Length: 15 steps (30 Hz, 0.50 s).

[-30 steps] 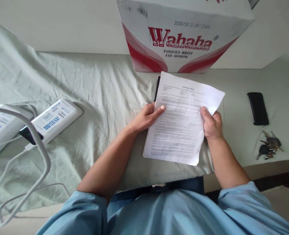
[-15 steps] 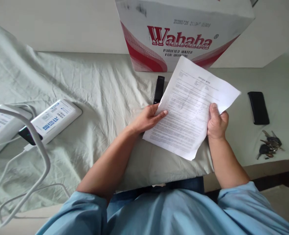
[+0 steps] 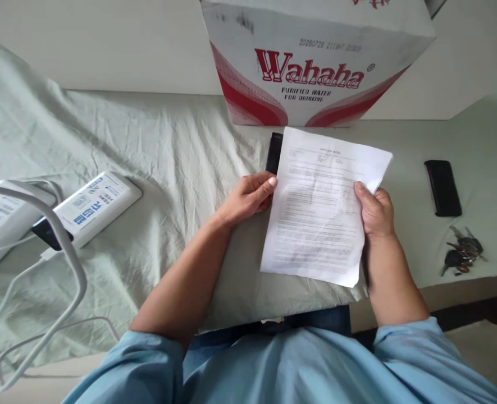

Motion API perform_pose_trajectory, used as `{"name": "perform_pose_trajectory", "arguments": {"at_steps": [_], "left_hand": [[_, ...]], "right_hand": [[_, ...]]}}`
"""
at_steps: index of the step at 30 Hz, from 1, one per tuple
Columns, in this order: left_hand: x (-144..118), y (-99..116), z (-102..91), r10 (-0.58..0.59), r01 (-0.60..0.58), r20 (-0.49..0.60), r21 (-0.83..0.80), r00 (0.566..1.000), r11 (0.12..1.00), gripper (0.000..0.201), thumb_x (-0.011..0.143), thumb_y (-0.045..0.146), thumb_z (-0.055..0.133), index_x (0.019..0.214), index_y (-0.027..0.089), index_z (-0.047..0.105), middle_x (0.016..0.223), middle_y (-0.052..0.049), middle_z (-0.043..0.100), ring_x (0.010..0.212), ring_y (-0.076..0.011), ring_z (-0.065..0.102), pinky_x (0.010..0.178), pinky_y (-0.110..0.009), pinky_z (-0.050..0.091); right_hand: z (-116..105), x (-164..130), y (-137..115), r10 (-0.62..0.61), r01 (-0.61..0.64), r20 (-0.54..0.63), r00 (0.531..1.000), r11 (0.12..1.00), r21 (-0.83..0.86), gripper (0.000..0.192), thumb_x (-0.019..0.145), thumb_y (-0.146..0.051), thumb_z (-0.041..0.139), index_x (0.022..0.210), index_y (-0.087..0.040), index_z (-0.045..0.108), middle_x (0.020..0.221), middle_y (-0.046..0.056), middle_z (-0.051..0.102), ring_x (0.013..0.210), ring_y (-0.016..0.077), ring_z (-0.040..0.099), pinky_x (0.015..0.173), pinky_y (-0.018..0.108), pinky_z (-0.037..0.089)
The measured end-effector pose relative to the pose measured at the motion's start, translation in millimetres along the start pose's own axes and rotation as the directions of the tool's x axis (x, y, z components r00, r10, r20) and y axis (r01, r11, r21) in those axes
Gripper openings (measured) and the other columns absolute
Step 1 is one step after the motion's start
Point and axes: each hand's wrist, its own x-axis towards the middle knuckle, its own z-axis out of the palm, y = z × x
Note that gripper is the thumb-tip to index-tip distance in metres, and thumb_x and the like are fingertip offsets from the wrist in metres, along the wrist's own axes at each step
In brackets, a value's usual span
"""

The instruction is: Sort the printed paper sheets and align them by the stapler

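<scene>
Printed sheets of paper [image 3: 315, 213], one or more, are held up in front of me over the cloth-covered surface. My left hand [image 3: 252, 196] is closed at the left edge, its thumb near the paper's side and its fingers curled partly out of sight. On the right edge, my right hand [image 3: 374, 210] grips the paper with the thumb on the printed face and the fingers behind. Just beyond my left hand lies a black oblong object [image 3: 274, 152], partly covered by the paper; its kind cannot be made out.
A Wahaha water carton [image 3: 311, 73] stands at the back against the wall. To the right lie a black phone-like object [image 3: 443, 188] and a bunch of keys [image 3: 463, 252]. White power banks [image 3: 99, 207] with a looping white cable [image 3: 77, 269] are at the left, on wrinkled green cloth [image 3: 181, 146].
The paper has turned more upright and its top has come down, uncovering the carton's lower print. My left thumb has shifted from the printed face to the left edge.
</scene>
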Motion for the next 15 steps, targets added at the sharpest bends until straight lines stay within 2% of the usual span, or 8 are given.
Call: {"name": "perform_pose_trajectory", "arguments": {"at_steps": [3, 5, 9, 15], "left_hand": [[2, 2, -9.3, 0.017, -0.02, -0.093, -0.04, 0.996, 0.999, 0.061, 0.087, 0.079, 0.076, 0.09, 0.018, 0.068, 0.071, -0.001, 0.064, 0.047, -0.0057, 0.038, 0.042, -0.024, 0.027], [2, 3, -15.4, -0.003, 0.0, -0.108, -0.03, 0.994, 1.0, 0.061, 0.081, 0.077, 0.083, 0.091, 0.019, 0.069, 0.07, 0.0, 0.062, 0.047, -0.0055, 0.037, 0.042, -0.024, 0.024], [-1, 6, -24.4, -0.046, 0.046, -0.056, 0.011, 0.997, 0.999, 0.056, 0.078, 0.071, 0.088, 0.083, 0.018, 0.069, 0.058, 0.004, 0.047, 0.047, -0.0065, 0.034, 0.043, -0.025, 0.02], [-2, 7, -35.2, -0.158, 0.162, -0.039, 0.181, 0.987, 0.97, 0.035, 0.081, 0.048, 0.086, 0.09, 0.016, 0.076, 0.054, 0.005, 0.047, 0.045, -0.0072, 0.034, 0.043, -0.025, 0.02]], "right_hand": [[0, -5, -9, 0.137, -0.14, 0.087, 0.987, 0.99, 0.021, 0.039, 0.078, -0.054, 0.094, 0.098, -0.022, 0.085, 0.094, 0.007, 0.087, 0.101, 0.0342, 0.085, 0.089, 0.047, 0.071], [0, -7, -12, 0.2, -0.204, 0.149, 0.968, 0.979, 0.011, 0.039, 0.078, -0.055, 0.094, 0.096, -0.021, 0.086, 0.093, 0.008, 0.087, 0.096, 0.0333, 0.085, 0.085, 0.046, 0.072], [-1, -10, -14, 0.283, -0.28, 0.251, 0.926, 0.959, -0.047, 0.042, 0.079, -0.055, 0.094, 0.1, -0.02, 0.087, 0.092, 0.008, 0.088, 0.084, 0.0294, 0.085, 0.078, 0.041, 0.072], [-8, -8, -10, 0.391, -0.358, 0.406, 0.826, 0.92, -0.157, 0.043, 0.08, -0.058, 0.093, 0.098, -0.02, 0.087, 0.088, 0.007, 0.087, 0.074, 0.0257, 0.082, 0.072, 0.038, 0.07]]}}
